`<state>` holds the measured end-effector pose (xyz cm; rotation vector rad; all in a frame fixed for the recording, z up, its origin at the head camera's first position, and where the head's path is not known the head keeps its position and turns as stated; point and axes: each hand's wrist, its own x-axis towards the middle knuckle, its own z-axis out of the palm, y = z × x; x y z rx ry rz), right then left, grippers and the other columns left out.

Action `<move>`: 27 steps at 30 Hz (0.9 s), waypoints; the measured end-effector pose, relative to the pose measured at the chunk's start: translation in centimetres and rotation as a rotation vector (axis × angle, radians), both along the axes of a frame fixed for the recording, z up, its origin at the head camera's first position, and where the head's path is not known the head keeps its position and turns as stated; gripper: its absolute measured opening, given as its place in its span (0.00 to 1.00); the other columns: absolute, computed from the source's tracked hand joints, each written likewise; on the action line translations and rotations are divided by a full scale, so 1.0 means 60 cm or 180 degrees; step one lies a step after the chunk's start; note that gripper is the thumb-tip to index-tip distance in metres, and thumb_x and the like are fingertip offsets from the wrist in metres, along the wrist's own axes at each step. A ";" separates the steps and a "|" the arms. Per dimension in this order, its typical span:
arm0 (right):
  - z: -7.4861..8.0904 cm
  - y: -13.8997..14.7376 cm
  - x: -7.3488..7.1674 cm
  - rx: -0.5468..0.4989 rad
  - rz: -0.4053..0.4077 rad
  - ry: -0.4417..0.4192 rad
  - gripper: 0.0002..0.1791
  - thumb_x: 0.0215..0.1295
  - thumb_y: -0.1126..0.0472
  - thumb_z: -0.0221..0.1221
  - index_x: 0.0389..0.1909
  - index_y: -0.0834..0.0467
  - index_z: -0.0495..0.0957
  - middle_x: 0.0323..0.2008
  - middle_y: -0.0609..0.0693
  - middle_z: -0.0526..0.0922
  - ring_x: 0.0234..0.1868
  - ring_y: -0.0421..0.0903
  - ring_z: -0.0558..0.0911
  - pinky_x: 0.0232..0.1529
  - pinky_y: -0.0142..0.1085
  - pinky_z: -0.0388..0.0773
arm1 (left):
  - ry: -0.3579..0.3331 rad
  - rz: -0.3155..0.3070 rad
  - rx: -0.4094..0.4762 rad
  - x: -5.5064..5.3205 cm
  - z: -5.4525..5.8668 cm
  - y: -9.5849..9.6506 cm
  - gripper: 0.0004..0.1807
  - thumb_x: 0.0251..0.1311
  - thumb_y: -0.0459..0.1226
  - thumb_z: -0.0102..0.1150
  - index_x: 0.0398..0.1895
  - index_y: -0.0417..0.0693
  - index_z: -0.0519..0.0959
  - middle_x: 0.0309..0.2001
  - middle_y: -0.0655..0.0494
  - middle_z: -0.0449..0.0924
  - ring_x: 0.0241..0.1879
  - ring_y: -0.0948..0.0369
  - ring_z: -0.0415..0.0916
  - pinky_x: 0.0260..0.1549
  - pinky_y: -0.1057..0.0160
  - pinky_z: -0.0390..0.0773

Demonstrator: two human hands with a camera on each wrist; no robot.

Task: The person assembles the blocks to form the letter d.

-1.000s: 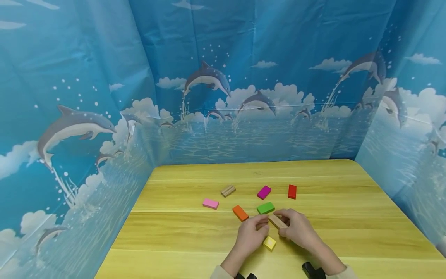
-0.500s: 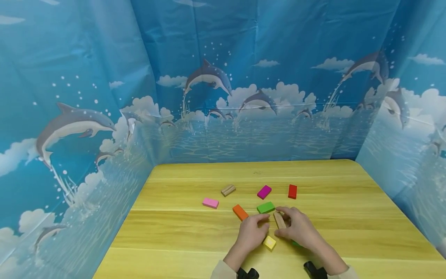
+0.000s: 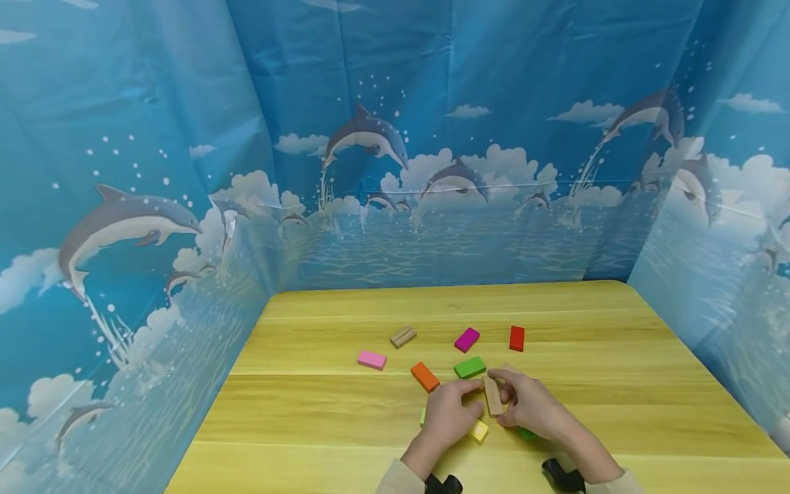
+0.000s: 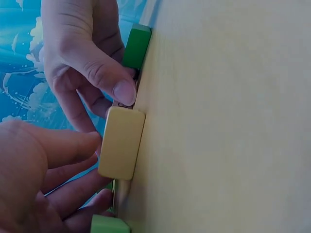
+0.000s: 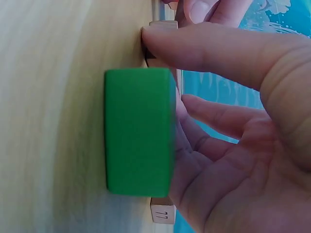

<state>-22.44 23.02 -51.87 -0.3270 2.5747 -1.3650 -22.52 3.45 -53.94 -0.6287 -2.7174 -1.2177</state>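
I take the plain wooden block (image 3: 492,396) between my hands as my mark. Far to its left, the yellow wood-grain tabletop (image 3: 278,418) ends at a slanting edge, with a broad stretch of surface before the first pieces. The pink block (image 3: 372,360) lies well left of my mark and farther out; the striped brown block (image 3: 404,337) is farther out again. Nearer on that side are a lime-green block (image 3: 422,416), mostly hidden, and the orange block (image 3: 425,377).

My left hand (image 3: 447,413) is just left of the mark, fingers loosely bent, thumb and index well parted with nothing pinched; whether a fingertip touches the wood, I can't tell. Beyond the mark lie the magenta block (image 3: 467,339) and, closer, the bright green block (image 3: 470,368); the yellow block (image 3: 478,431) is on its near side, toward me.

My right hand (image 3: 532,406) grips the mark itself, index at its far end, thumb at its near end. To its right are a second wooden block (image 3: 509,368), partly covered, the red block (image 3: 517,338) farther out, and a dark green block (image 5: 138,132) under my palm. More tabletop runs on rightward to the other slanting edge.
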 end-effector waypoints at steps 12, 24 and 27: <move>0.006 0.002 0.000 -0.0016 0.0161 -0.0074 0.45 0.44 0.75 0.74 0.68 0.66 0.68 0.35 0.57 0.73 0.24 0.46 0.72 0.23 0.34 0.71 | 0.0266 0.0071 -0.0420 0.012 -0.002 0.012 0.21 0.55 0.46 0.74 0.54 0.61 0.87 0.51 0.67 0.83 0.56 0.60 0.79 0.52 0.52 0.77; 0.011 0.020 0.000 -0.0216 0.0432 -0.0080 0.50 0.49 0.72 0.74 0.74 0.62 0.62 0.38 0.59 0.76 0.30 0.49 0.76 0.28 0.36 0.78 | 0.0141 0.0108 -0.0367 0.017 -0.001 0.016 0.22 0.55 0.47 0.75 0.55 0.62 0.86 0.54 0.69 0.83 0.60 0.58 0.77 0.56 0.44 0.74; 0.015 0.026 -0.002 -0.0150 0.0369 0.0094 0.46 0.52 0.71 0.73 0.73 0.60 0.65 0.37 0.57 0.78 0.31 0.50 0.77 0.29 0.36 0.79 | 0.0151 0.0105 -0.0330 0.015 -0.005 0.017 0.22 0.54 0.46 0.75 0.54 0.63 0.86 0.54 0.68 0.82 0.59 0.58 0.77 0.55 0.45 0.74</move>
